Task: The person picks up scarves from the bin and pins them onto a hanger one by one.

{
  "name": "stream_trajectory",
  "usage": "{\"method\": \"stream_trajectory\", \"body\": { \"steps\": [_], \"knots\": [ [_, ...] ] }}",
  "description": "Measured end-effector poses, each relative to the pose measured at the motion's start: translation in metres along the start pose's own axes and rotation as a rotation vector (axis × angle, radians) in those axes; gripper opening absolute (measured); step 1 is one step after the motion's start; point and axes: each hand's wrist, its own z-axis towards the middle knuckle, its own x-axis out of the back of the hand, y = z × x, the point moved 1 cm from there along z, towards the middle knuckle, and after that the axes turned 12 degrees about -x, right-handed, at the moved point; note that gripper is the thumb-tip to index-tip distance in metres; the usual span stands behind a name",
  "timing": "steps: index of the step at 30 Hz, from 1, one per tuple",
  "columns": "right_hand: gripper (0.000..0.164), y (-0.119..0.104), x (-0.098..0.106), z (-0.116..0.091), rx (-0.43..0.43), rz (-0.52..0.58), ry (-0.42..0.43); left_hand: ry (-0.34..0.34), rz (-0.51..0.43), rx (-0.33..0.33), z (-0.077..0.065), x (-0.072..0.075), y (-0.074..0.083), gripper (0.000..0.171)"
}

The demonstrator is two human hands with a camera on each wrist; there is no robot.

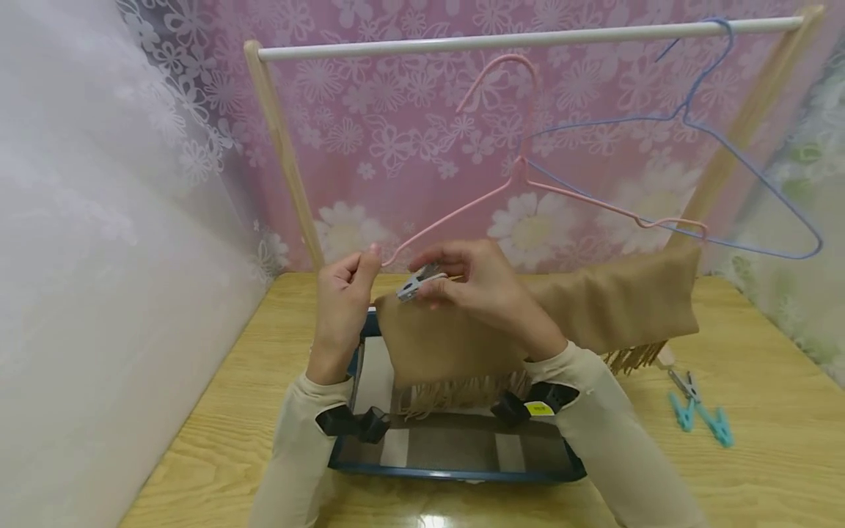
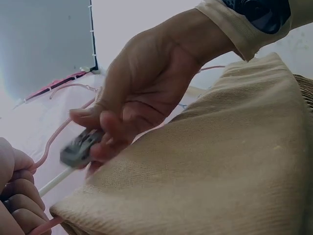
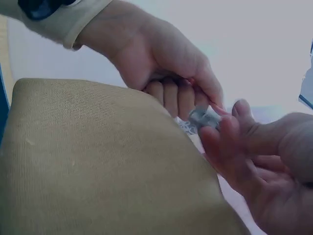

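My left hand [image 1: 339, 304] grips the left end of a pink wire hanger [image 1: 462, 212], its fingers curled round the wire. A brown fringed scarf [image 1: 449, 348] hangs folded over the hanger's lower bar, its fringe dangling toward the front. Just right of the left hand, my right hand [image 1: 485, 286] pinches a grey clothespin [image 1: 416, 283] between thumb and fingers, close over the scarf's upper left corner. In the left wrist view the clothespin [image 2: 80, 149] is slightly blurred, near the scarf's edge. The right wrist view has the left fist [image 3: 178, 95] beside the clothespin.
Under the scarf stands a dark blue-rimmed box [image 1: 455, 475]. Two clothespins with teal handles [image 1: 686, 416] lie on the wooden table [image 1: 218, 411] at the right. Behind, a blue hanger [image 1: 685, 106] hangs from a white rod [image 1: 396, 47] on wooden posts.
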Motion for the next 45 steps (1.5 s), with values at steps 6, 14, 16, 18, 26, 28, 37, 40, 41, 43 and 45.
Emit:
{"method": "stream_trajectory", "body": {
  "steps": [6,14,16,18,26,28,37,40,41,43,45],
  "knots": [
    [0.038,0.004,0.007,-0.002,-0.052,0.063,-0.062,-0.015,-0.011,0.023,0.001,0.004,0.0,0.05],
    [0.016,0.007,0.018,-0.004,-0.055,-0.138,0.159,-0.062,-0.015,0.045,0.003,0.006,0.0,0.051],
    [0.01,0.005,0.019,-0.002,0.047,-0.256,0.131,-0.06,-0.007,0.055,0.003,0.006,0.0,0.051],
    [0.012,0.002,0.017,0.0,0.184,-0.381,0.099,-0.055,-0.006,0.059,0.003,0.006,0.0,0.05],
    [0.042,-0.011,0.001,0.005,0.109,-0.314,0.068,-0.028,-0.014,0.065,0.003,0.006,0.001,0.048],
    [0.04,-0.009,-0.003,0.008,0.068,-0.208,0.078,-0.023,-0.012,0.064,0.003,0.006,0.002,0.048],
    [0.016,-0.001,-0.011,0.012,0.175,-0.028,0.207,0.002,-0.028,0.048,0.003,0.004,0.003,0.047],
    [0.012,-0.006,-0.016,0.013,0.198,-0.041,0.238,0.008,-0.031,0.04,0.003,0.004,0.004,0.047],
    [0.011,-0.007,-0.017,0.014,0.199,-0.051,0.247,0.007,-0.033,0.037,0.003,0.004,0.004,0.047],
    [0.009,-0.009,-0.022,0.015,0.191,-0.072,0.258,0.0,-0.029,0.039,0.003,0.004,0.004,0.047],
    [0.007,-0.009,-0.026,0.017,0.186,-0.109,0.263,-0.012,-0.027,0.039,0.002,0.004,0.005,0.046]
  ]
}}
